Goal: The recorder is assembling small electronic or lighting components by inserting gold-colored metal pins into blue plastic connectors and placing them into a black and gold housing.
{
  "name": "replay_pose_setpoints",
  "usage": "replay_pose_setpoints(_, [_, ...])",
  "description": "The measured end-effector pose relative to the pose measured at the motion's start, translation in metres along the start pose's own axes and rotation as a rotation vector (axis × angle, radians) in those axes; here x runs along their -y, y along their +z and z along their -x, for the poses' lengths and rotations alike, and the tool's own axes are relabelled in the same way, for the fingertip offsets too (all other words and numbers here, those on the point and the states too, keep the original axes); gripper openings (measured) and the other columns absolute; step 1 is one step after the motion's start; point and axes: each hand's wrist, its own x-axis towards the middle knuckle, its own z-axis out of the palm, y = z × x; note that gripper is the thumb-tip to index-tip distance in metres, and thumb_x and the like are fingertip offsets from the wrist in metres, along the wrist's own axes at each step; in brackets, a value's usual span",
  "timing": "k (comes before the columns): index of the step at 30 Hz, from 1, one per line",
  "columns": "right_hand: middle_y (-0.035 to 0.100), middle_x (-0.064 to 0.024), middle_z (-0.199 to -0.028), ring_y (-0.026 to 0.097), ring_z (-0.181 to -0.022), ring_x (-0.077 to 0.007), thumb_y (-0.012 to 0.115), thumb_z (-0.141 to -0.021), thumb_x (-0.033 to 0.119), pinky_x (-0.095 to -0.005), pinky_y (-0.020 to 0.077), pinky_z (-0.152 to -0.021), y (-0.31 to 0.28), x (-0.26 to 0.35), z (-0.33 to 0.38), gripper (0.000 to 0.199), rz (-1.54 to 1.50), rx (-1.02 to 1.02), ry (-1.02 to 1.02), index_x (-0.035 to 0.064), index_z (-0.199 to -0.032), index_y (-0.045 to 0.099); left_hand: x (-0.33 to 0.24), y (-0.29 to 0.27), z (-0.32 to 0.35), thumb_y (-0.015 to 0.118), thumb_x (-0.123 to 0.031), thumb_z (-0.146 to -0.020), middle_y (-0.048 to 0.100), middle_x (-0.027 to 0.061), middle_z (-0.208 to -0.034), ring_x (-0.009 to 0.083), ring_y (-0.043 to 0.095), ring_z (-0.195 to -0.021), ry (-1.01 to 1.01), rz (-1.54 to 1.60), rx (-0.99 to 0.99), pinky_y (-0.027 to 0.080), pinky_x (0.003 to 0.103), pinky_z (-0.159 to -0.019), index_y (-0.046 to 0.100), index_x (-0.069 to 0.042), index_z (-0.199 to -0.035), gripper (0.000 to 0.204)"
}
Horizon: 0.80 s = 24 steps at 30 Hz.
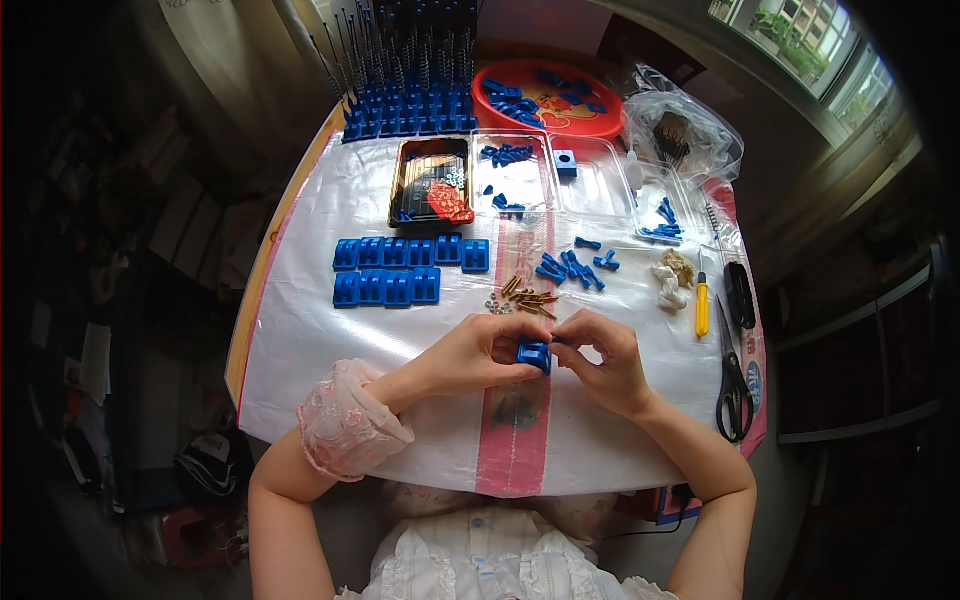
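Observation:
My left hand (487, 350) grips a small blue plastic bracket (534, 354) between thumb and fingers, above the near middle of the table. Close against the bracket's right side, my right hand (607, 362) is closed in a pinch. What its fingertips hold is too small to make out. Just beyond my hands lie a pile of brass-coloured pins (530, 298) and some small silvery nuts (497, 304). Several loose blue plastic pieces (575, 268) are scattered farther back. To the left, blue brackets (385, 287) like the held one stand in two rows.
Behind stand a black tray (405, 185) with a red packet, clear plastic trays (592, 205) and a red basin (590, 122). Blue stands with upright springs (410, 95) fill the back left. A yellow-handled screwdriver (702, 308) and black scissors (736, 395) lie at right.

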Motion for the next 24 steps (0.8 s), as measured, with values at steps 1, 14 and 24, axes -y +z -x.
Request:
replay_pose_setpoints(1, [0.071, -0.0094, -0.09, 0.073, -0.082, -0.015, 0.077, -0.086, -0.006, -0.0279, 0.0593, -0.073, 0.0005, -0.001, 0.0007, 0.018, -0.01, -0.002, 0.017, -0.0031, -0.101, 0.068, 0.0, -0.0004, 0.0001, 0.072, 0.002, -0.092, 0.066, 0.008, -0.124, 0.0129, 0.066, -0.112, 0.004, 0.012, 0.002, 0.056, 0.029, -0.099, 0.058, 0.001, -0.131, 0.042])
replay_pose_setpoints(14, [0.067, -0.0075, -0.092, 0.071, -0.077, -0.0121, 0.072, -0.09, -0.01, -0.0242, 0.0594, -0.068, -0.0009, -0.0008, 0.0039, 0.015, -0.064, 0.079, 0.058, -0.0046, -0.099, 0.062, -0.0003, -0.0027, 0.0019, 0.072, 0.002, -0.093, 0.068, 0.0084, -0.12, 0.0131, 0.066, -0.111, 0.013, 0.01, 0.041, 0.057, 0.029, -0.098, 0.059, 0.002, -0.13, 0.039])
replay_pose_setpoints(24, [0.07, -0.0067, -0.084, 0.067, -0.071, -0.0089, 0.07, -0.097, 0.003, -0.0235, 0.0543, -0.061, -0.0001, -0.0023, -0.0022, 0.011, -0.315, -0.016, 0.255, -0.0025, -0.101, 0.062, -0.0026, -0.0014, -0.0012, 0.069, 0.0, -0.095, 0.068, 0.0071, -0.121, 0.0124, 0.065, -0.11, -0.03, -0.023, 0.016, 0.055, 0.029, -0.096, 0.058, 0.001, -0.132, 0.039])
